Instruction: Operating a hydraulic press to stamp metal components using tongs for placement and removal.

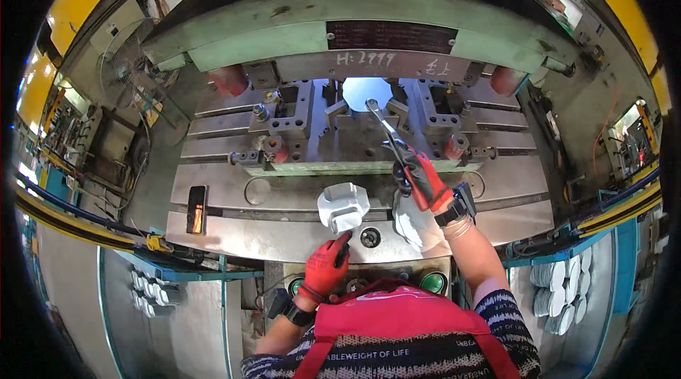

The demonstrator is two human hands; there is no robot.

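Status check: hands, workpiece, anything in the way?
Right hand gripping long tool, reaching over pale plate in die. Left hand at silvery formed part. Phone on press bed, clear of both hands.

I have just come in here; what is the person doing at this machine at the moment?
A person in red and black gloves is working at a large press. The right hand grips a long metal tool, its round tip over or on a shiny flat piece under the upper part. The left hand is at the near edge of a pale stack; whether it touches is unclear. A phone lies farther left.
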